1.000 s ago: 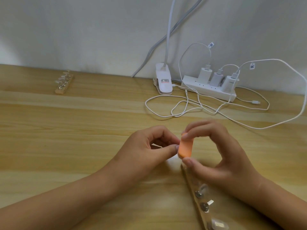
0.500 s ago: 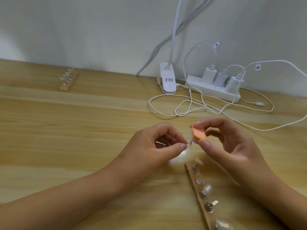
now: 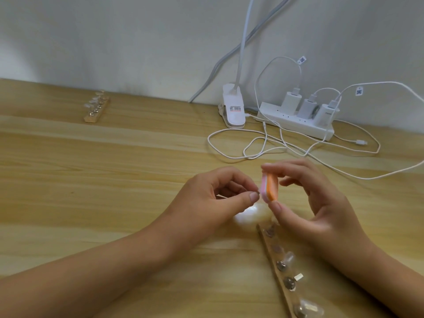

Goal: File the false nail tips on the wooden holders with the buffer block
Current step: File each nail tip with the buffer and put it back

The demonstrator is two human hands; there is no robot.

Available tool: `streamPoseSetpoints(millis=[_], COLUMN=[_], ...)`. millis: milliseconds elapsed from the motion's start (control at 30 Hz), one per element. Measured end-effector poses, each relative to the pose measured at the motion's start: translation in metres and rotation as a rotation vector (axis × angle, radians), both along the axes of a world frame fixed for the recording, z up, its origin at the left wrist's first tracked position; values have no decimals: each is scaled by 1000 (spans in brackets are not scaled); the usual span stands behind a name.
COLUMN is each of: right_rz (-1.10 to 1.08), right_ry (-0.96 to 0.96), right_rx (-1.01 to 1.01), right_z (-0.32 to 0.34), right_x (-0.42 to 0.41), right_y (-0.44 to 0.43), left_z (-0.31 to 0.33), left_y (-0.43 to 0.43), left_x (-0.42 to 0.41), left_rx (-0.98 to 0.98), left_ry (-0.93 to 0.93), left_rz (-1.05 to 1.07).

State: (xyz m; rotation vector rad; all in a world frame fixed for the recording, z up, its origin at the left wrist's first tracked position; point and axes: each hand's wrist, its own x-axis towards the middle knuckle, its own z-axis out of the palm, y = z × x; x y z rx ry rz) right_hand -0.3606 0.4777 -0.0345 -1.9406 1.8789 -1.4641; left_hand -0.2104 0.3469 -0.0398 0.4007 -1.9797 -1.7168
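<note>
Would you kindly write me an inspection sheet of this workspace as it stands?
Surface: wooden table, glare spot under the hands.
Job's things: buffer block held up; near holder with nail tips by the right wrist; far holder back left.
Clutter: clip lamp, power strip with three chargers.
Hands: left hand pinches a small piece at the block's pink side; right hand grips the block.
Cables: white cables looped loose on the table.
Surroundings: plain pale wall.
</note>
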Motion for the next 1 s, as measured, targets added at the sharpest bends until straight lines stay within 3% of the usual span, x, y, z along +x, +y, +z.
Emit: streamPoseSetpoints(millis=[100, 200, 333, 667, 1000], right_rz=[-5, -41, -37, -80, -52], right_ry=[112, 64, 171, 65, 112], right_rx=[-30, -26, -40, -20, -50], right_z=[0, 2, -1, 0, 0], right_x=[2, 0, 2, -2, 2], right_y=[1, -1, 0, 0, 0], left_z=[0, -1, 0, -2, -3], left_y=[0, -1, 0, -3, -3], left_x=[1, 0, 0, 1, 1], left_rx=[5, 13, 10, 32, 28], left_ry=[2, 0, -4, 3, 1], left_rz=[-13, -15, -15, -31, -50])
